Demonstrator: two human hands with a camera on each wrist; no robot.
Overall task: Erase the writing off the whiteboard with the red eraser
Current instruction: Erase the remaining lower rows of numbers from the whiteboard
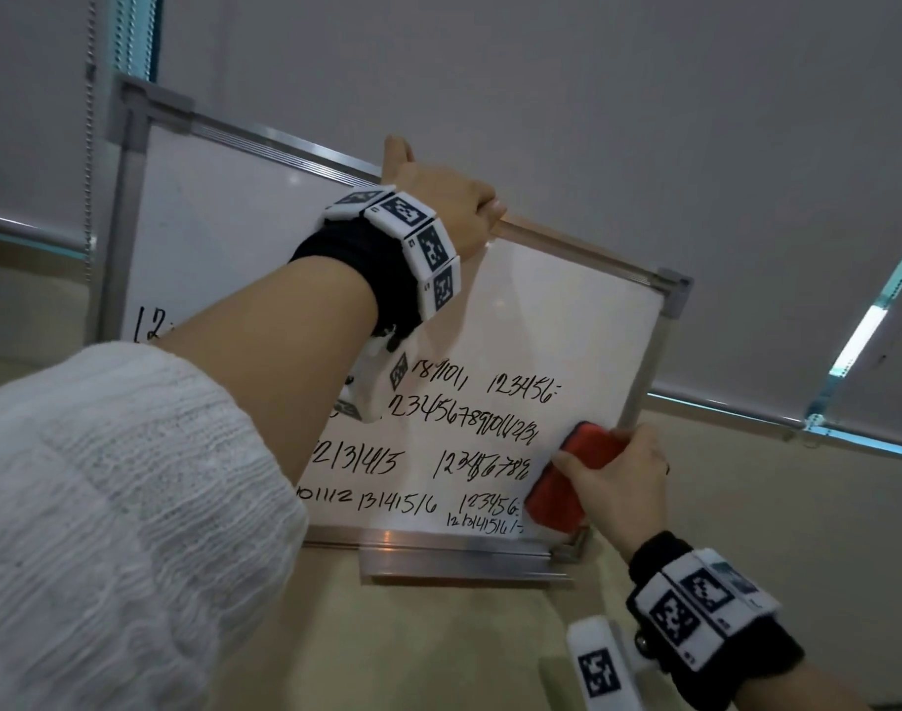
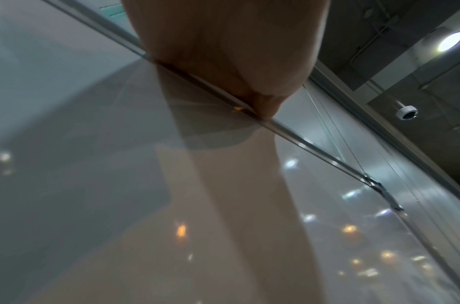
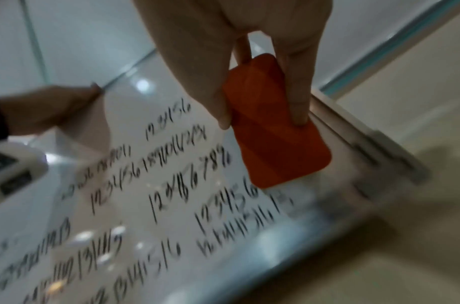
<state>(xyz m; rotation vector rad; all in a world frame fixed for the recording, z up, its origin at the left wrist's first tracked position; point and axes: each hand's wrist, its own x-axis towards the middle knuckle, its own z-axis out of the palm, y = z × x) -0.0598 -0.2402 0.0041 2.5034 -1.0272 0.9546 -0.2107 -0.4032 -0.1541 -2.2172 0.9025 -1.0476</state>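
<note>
Fingers point(image 3: 299, 107) and thumb of the right hand point(image 1: 616, 474) pinch the red eraser point(image 1: 567, 477) by its long edges, flat against the whiteboard point(image 1: 223, 233) at the lower right corner, beside the right frame rail. Left hand point(image 1: 441, 207) grips the top frame edge right of centre, fingers curled over the rail; the left wrist view shows only the heel of the hand against that rail, individual fingers not discernible. Black handwritten numbers point(image 1: 454, 418) run in several rows across the lower half of the board; the upper half is blank white. Board stands upright on a beige table point(image 1: 438, 638), tilted in view, a metal marker tray point(image 1: 464, 564) along its bottom edge. Both wrists carry black bands with white coded tags point(image 1: 695, 605). Grey roller blinds point(image 1: 592, 94) hang behind. A white knitted sleeve point(image 1: 105, 505) covers the left arm.
</note>
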